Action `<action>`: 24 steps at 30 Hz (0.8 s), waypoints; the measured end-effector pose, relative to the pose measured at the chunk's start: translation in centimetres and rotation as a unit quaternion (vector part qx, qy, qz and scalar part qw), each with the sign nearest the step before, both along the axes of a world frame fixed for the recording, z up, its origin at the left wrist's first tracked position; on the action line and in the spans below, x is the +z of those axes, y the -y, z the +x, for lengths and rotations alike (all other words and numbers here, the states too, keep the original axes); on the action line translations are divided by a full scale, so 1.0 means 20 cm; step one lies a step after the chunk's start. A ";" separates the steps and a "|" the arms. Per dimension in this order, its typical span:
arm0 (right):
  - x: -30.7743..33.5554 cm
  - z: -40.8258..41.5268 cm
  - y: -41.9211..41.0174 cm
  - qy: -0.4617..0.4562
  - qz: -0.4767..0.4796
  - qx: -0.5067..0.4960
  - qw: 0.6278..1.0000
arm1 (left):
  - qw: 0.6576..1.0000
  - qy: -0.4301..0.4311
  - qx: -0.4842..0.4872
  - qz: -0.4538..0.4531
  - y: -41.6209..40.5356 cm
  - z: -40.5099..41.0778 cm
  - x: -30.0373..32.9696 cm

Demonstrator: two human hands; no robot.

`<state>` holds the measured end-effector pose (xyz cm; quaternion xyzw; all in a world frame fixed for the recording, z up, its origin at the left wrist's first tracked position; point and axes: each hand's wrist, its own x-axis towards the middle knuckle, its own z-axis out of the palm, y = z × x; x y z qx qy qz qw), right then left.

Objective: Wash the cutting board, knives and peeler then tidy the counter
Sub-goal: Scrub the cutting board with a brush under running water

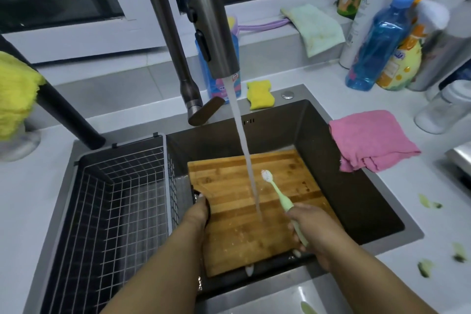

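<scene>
Under the tap, left hand (197, 213) grips cutting board (254, 201); right hand (309, 232) grips brush (279, 197).

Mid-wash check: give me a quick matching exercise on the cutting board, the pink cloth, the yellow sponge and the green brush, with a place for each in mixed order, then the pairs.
Things:
1. cutting board
2. pink cloth
3. yellow sponge
4. green brush

Places:
A. on the sink rim behind the basin, right of the faucet
B. gripped in the right hand
C. in the sink under the running water, left hand on its edge
D. on the counter right of the sink

Pairs: 1-C, 2-D, 3-A, 4-B
</scene>
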<state>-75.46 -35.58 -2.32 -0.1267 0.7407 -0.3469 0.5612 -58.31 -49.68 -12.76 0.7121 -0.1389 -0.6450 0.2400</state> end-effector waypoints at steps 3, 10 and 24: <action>-0.01 0.01 0.04 -0.078 0.009 0.084 0.993 | 0.998 -0.018 -0.041 -0.034 0.01 0.03 0.01; -0.12 0.20 0.12 -0.163 -0.023 0.259 0.952 | 0.987 0.011 -0.143 -0.068 -0.07 -0.07 0.27; -0.13 0.18 0.25 -0.315 -0.008 0.271 0.910 | 0.966 0.077 -0.137 -0.204 0.02 0.09 0.44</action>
